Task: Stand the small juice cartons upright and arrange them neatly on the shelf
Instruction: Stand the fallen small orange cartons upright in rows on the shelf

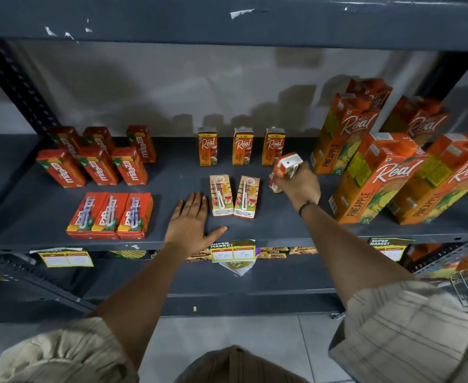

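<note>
Three small Real apple cartons [242, 146] stand upright in a row at the back of the dark shelf [172, 175]. In front of them two more small Real cartons [234, 196] lie flat, straw side up. My right hand [300, 186] is shut on another small Real carton [285, 167], lifted and tilted just right of the lying pair. My left hand [192, 219] rests flat and open on the shelf, just left of the lying cartons. On the left, several Maaza cartons [97, 158] stand upright and three Maaza cartons [111, 215] lie flat near the front edge.
Several large Real pineapple cartons [374, 175] crowd the right side of the shelf, close to my right hand. An upper shelf [227, 20] runs overhead. Price labels [233, 252] hang on the front edge, with goods on the shelf below.
</note>
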Demonstrator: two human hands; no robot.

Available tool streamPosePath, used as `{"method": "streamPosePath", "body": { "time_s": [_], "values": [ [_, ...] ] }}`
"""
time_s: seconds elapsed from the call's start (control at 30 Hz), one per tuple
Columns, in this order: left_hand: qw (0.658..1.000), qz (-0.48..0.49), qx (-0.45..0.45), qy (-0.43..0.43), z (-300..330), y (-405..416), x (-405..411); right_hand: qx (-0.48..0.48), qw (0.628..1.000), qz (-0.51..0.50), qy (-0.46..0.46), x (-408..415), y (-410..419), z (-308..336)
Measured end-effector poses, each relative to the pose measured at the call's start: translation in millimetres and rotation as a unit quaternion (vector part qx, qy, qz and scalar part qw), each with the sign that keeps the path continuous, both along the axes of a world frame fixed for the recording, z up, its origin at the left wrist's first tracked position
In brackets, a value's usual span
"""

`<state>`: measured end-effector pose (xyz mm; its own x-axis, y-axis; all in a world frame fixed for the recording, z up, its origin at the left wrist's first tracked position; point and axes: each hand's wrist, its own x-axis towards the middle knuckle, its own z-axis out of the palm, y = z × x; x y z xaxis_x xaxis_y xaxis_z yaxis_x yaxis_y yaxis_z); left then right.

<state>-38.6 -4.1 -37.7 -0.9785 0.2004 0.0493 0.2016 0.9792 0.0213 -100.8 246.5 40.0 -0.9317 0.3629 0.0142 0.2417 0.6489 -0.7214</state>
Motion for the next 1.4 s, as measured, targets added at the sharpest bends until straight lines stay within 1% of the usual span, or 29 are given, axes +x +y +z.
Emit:
{"method": "streamPosePath", "body": {
  "time_s": [0.07,0.1,0.2,0.3,0.37,0.43,0.5,0.53,0.63,0.7,0.77,0.87,0.93,1.0,1.07,1.13,1.27,1.4],
  "values": [
    [1.000,0.000,0.000,0.001,0,0,0,-0.042,0.997,-0.065,-0.019,-1,-11,-5],
    [1.000,0.000,0.001,0.000,0,0,0,-0.036,0.996,-0.081,-0.022,0,-16,-6],
    [1.000,0.002,0.005,-0.001,0,0,-1,0.010,0.996,-0.084,-0.022,-2,-26,-9],
    [1.000,0.001,0.007,0.004,-1,0,0,0.005,0.996,-0.090,-0.027,-3,-30,-9],
    [1.000,0.001,0.007,0.005,-2,0,0,0.025,0.995,-0.100,0.006,-1,-30,-7],
    [1.000,0.001,0.009,0.004,-2,-1,-1,0.073,0.990,-0.101,0.057,-1,-29,1],
    [1.000,0.001,0.012,0.003,-2,0,-1,0.139,0.984,-0.077,0.079,-6,-28,12],
    [1.000,0.000,0.011,0.003,-2,0,-1,0.174,0.981,-0.056,0.070,-10,-28,19],
    [1.000,0.001,0.005,0.007,-2,0,0,0.259,0.966,0.007,-0.010,-22,-26,35],
    [1.000,0.001,0.002,0.005,-2,-1,-1,0.284,0.955,0.060,-0.055,-27,-22,45],
    [1.000,0.001,0.001,0.003,-2,-1,-1,0.288,0.945,0.127,-0.084,-32,-19,56],
    [1.000,0.001,0.000,0.003,-2,-1,-1,0.258,0.936,0.205,-0.121,-36,-15,67],
    [1.000,0.000,-0.001,0.003,-1,-1,0,0.233,0.942,0.207,-0.126,-38,-10,70],
    [1.000,-0.001,0.000,0.004,0,0,0,0.245,0.941,0.199,-0.124,-39,-7,69],
    [1.000,-0.002,0.002,0.004,1,0,0,0.284,0.925,0.217,-0.132,-41,-7,69],
    [1.000,-0.002,0.002,0.004,1,0,0,0.298,0.914,0.246,-0.124,-42,-9,71],
    [1.000,-0.002,-0.001,0.006,0,-1,1,0.250,0.911,0.310,-0.103,-45,-6,72],
    [1.000,-0.002,0.003,0.005,1,0,1,0.245,0.902,0.341,-0.105,-48,-3,74]
  ]
}}
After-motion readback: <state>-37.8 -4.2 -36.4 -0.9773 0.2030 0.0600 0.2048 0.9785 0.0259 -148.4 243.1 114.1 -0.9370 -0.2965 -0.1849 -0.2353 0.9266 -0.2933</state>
